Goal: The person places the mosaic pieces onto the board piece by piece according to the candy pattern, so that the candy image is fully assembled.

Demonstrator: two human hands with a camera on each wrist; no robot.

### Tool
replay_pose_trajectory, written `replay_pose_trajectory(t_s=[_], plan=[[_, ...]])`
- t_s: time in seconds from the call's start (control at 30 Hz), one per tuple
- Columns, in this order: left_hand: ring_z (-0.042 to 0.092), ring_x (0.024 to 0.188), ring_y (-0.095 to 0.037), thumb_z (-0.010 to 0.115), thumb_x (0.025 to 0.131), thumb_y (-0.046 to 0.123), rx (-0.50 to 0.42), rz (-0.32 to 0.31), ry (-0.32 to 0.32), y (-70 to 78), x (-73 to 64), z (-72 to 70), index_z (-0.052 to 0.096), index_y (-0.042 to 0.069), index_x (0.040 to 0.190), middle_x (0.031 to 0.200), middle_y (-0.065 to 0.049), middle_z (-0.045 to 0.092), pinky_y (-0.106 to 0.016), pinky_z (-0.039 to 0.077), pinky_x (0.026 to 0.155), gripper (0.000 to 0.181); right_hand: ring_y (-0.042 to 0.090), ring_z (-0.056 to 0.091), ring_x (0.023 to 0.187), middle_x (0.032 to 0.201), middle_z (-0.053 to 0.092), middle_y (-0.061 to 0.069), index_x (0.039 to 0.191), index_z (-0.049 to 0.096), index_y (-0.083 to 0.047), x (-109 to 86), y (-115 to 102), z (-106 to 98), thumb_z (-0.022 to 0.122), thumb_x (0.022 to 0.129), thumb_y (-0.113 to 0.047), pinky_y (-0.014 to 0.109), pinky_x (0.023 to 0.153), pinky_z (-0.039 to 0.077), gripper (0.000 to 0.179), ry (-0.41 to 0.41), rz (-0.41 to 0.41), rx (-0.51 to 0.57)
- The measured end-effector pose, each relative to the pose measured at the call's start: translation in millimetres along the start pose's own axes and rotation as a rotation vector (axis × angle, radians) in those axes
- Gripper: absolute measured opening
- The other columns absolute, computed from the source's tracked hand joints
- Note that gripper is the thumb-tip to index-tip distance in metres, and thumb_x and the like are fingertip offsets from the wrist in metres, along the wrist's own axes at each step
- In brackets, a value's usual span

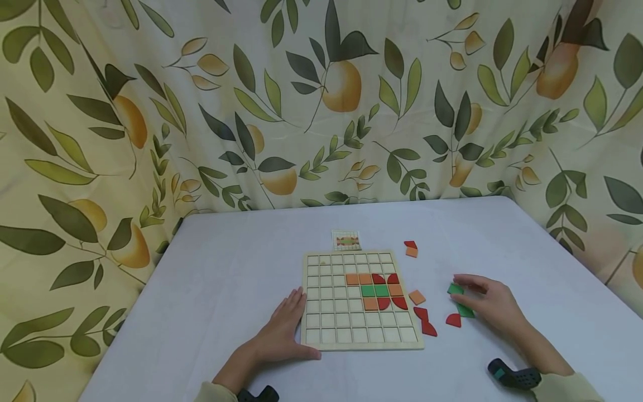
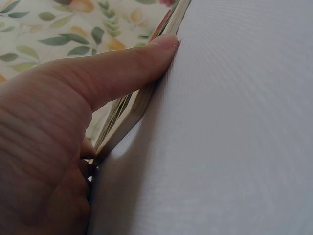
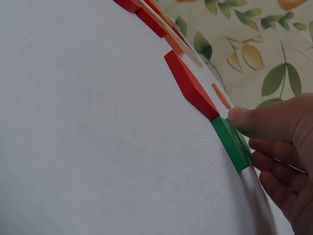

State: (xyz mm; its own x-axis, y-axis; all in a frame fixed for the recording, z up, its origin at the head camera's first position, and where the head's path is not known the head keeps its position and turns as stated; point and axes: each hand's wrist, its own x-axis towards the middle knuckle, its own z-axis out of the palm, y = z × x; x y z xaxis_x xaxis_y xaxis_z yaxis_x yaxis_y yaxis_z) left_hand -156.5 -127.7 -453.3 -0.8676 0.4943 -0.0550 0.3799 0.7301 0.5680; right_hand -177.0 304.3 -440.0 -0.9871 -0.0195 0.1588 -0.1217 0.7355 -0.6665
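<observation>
A pale wooden grid board [image 1: 341, 335] lies on the table, with orange, red and green tiles in several of its cells. My left hand [image 1: 283, 329] rests at its near left corner, fingers straight along the left side and thumb against the near edge. In the left wrist view the thumb [image 2: 132, 66] touches the board's edge [image 2: 129, 117]. To the right of the board, my right hand [image 1: 494, 304] has a green square tile [image 1: 455, 288] between thumb and index fingertip. Another green tile [image 1: 466, 311] lies just below the thumb, close to a red quarter-round tile [image 1: 454, 320].
A small pattern card [image 1: 346, 240] lies behind the board. Right of the board are loose red tiles [image 1: 426, 324], an orange tile [image 1: 417, 297] and, farther back, another orange tile [image 1: 412, 252] by a red one. A patterned curtain [image 1: 321, 145] hangs behind the white table [image 1: 226, 262].
</observation>
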Motion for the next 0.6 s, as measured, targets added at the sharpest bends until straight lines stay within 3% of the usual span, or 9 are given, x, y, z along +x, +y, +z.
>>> replay_pose_trajectory(t_s=[0.6], plan=[[-0.001, 0.139, -0.022, 0.067, 0.063, 0.069, 0.007, 0.025, -0.001, 0.4, -1.5, -2.2, 0.012, -0.002, 0.145, 0.152, -0.013, 0.004, -0.042, 0.006, 0.11, 0.121, 0.041, 0.046, 0.113, 0.117, 0.058, 0.023, 0.121, 0.056, 0.005, 4.3, 7.1, -5.5, 0.071, 0.081, -0.025, 0.057, 0.087, 0.04, 0.052, -0.065, 0.006, -0.07]])
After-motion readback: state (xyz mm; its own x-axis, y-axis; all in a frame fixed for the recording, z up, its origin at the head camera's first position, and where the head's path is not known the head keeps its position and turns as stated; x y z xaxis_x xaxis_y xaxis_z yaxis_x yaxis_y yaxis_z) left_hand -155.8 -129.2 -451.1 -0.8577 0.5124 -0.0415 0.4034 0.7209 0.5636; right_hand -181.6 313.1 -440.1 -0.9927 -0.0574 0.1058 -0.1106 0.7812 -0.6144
